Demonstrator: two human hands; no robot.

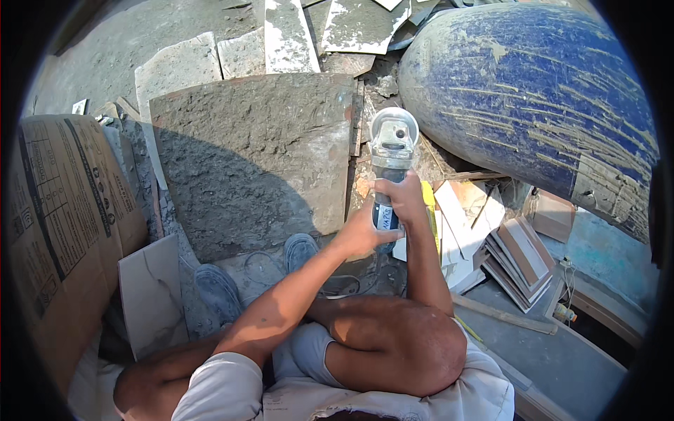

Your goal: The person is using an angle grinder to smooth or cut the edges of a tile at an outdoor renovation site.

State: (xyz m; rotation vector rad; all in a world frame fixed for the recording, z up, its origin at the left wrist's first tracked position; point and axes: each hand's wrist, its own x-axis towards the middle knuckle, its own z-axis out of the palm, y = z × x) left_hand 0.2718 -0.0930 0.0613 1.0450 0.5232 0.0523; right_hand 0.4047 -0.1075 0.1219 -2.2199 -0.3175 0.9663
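Observation:
Both of my hands grip an angle grinder (pixel 393 147) with a dark body and a silver head, held pointing forward over my lap. My left hand (pixel 361 231) is wrapped round the rear of its body, and my right hand (pixel 404 196) grips farther forward, near the head. The round guard is at the far end, and I cannot make out the disc clearly. Left of the grinder lies a broad slab (pixel 246 161) coated with rough grey cement, half in shadow. A yellow object (pixel 429 203) is beside my right hand, partly hidden.
A large blue drum (pixel 519 98) lies at the upper right, a printed brown package (pixel 77 231) at the left. Tile pieces lie around, with a leaning tile (pixel 151 295) and a stack (pixel 519 263). My grey shoes (pixel 216 293) and a thin cable (pixel 256 261) are at the slab's near edge.

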